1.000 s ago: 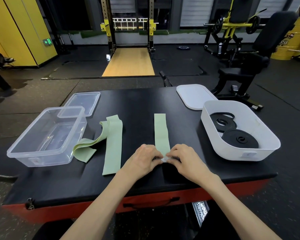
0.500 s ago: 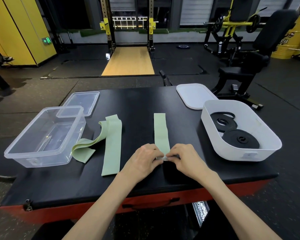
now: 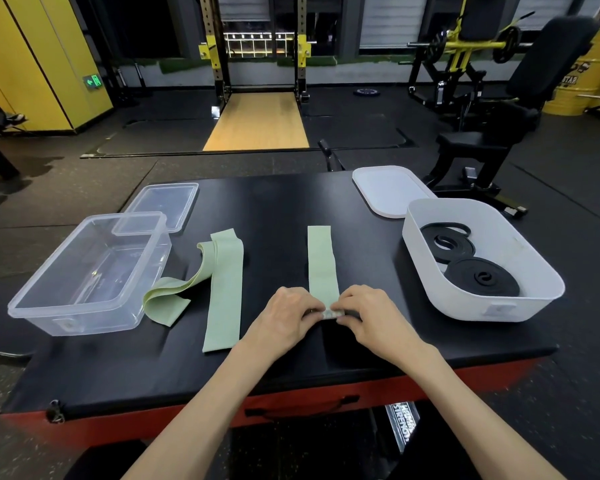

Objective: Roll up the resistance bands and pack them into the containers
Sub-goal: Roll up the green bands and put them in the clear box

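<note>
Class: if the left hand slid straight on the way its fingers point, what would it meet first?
The left hand points rightward, so it would first push the rolled end of the middle green band it pinches, then probably the right hand.

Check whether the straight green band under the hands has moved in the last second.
No. The straight green band keeps its gap to the white tub; the left hand and right hand pinch its near end at the same spot.

left hand (image 3: 284, 320) and right hand (image 3: 373, 320) close together, palms down, fingers (image 3: 347, 316) curled inward
</note>
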A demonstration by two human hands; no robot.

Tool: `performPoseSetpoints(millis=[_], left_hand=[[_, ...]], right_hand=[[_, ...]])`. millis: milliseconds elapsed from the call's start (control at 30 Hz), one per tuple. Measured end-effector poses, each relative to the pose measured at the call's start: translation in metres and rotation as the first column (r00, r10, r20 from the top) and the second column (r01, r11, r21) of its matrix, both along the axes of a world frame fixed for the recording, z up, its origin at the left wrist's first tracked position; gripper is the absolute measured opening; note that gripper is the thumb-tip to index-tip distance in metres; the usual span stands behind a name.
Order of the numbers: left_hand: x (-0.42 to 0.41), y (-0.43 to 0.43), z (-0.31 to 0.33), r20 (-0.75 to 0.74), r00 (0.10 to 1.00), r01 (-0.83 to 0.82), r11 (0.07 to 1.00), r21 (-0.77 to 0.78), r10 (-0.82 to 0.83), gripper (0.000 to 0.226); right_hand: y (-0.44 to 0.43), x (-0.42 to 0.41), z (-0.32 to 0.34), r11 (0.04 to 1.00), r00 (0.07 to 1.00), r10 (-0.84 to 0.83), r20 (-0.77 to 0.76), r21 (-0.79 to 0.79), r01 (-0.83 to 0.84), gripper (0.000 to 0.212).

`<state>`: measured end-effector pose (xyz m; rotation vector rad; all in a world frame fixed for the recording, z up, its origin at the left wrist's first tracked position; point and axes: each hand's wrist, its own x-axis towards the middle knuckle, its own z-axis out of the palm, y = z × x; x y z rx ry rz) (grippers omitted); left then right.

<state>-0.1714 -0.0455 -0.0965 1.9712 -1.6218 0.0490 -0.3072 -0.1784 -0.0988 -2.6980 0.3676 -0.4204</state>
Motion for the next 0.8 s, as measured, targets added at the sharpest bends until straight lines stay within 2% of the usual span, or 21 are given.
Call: performPoseSetpoints(millis=[233, 500, 800], left_hand=[[0.001, 0.002, -0.003, -0.035, 0.998, -0.042, 0.998, 0.049, 0.044, 0.020], [-0.002, 0.005, -0.001, -0.017, 1.000, -0.017, 0.999, 0.038, 0.017, 0.013], [-0.015, 0.026, 0.000, -0.114, 0.993, 0.011, 1.000, 0.022, -0.009, 0.017]], right_hand=[[0.001, 0.003, -0.006, 0.998, 0.998, -0.038, 0.044, 0.046, 0.036, 0.019], [0.010, -0.002, -0.008, 1.000, 0.997, -0.026, 0.066, -0.006, 0.027, 0.022], [0.025, -0.023, -0.009, 1.000, 0.998, 0.021, 0.051, 0.018, -0.022, 0.019]])
